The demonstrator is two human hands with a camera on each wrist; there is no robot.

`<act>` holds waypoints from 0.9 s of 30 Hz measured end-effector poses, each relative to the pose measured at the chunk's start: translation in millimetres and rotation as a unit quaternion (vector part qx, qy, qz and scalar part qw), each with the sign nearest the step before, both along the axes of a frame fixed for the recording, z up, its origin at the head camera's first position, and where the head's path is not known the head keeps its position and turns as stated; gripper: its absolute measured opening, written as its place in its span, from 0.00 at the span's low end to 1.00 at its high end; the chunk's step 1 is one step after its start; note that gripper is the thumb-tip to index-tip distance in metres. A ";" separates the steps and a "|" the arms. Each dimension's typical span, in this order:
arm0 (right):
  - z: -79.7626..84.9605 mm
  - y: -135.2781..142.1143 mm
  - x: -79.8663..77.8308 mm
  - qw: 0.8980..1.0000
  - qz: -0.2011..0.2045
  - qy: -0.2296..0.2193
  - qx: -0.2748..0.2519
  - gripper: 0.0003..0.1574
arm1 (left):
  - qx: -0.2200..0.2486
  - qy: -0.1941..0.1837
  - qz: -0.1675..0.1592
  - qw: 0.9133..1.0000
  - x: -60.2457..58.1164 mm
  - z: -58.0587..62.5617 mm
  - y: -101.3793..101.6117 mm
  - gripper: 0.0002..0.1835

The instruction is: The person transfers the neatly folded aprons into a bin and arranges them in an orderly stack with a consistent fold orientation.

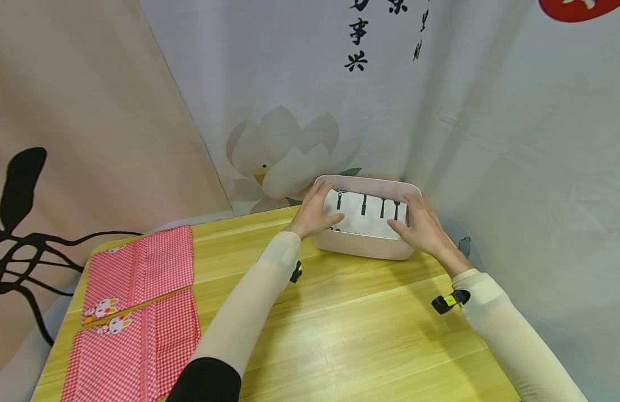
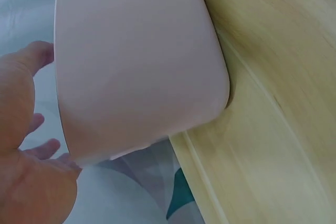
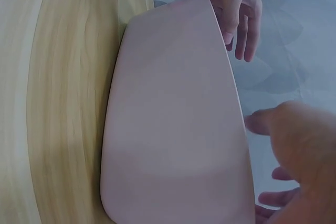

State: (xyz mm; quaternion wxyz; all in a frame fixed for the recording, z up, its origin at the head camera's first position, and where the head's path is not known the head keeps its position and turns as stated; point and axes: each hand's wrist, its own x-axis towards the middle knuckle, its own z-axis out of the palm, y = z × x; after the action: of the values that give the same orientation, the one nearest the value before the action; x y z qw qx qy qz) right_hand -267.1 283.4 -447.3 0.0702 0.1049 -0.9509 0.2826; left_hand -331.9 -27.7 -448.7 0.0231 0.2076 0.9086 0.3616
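A pale curtain (image 1: 290,67) hangs behind everything, printed with dark writing and a big faded flower; a beige stretch lies to its left. In front stands a yellow wooden counter (image 1: 355,312). A black frame (image 1: 22,190) with leaf-like ends shows beyond its left edge.

On the counter's left side lie two red checked cloths, an upper cloth (image 1: 159,257) and a lower cloth (image 1: 134,357), one just beside the other, each with a rabbit patch.

Next in size is the pale pink box (image 1: 362,244), at the counter's far edge near the curtain, its open top facing up. A white sheet (image 1: 351,215) shows inside the box, marked with dark kitchen-tool shapes.

The left hand (image 1: 314,213) is at the box's left end and the right hand (image 1: 423,226) at its right end. Each grip is spread wide, fingers loosely extended at the rim, thumb reaching inward; whether either bears the box's weight I cannot tell.

Smallest are the black wrist bands, one under the left sleeve (image 1: 296,272) and one by the right cuff (image 1: 449,302).
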 end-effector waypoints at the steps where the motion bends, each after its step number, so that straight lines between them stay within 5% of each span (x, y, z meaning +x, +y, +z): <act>1: -0.1 0.4 0.0 1.000 0.003 0.001 0.001 0.55 | -0.003 0.004 -0.001 1.000 0.0 -0.1 -0.6 0.50; 16: -5.1 0.2 -1.3 0.998 0.029 0.038 0.032 0.56 | -0.088 0.050 -0.009 0.995 4.8 -2.3 -9.2 0.53; 27: -6.0 -1.3 -0.7 0.997 0.028 0.036 0.058 0.50 | -0.108 0.052 -0.005 0.993 13.5 0.5 -10.1 0.51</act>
State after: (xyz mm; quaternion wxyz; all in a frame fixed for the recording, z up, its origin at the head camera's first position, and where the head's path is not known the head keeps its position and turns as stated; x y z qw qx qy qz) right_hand -267.8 282.0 -453.3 0.0901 0.1455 -0.9593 0.2245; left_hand -318.3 -37.8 -448.2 -0.0002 0.2271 0.9411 0.2503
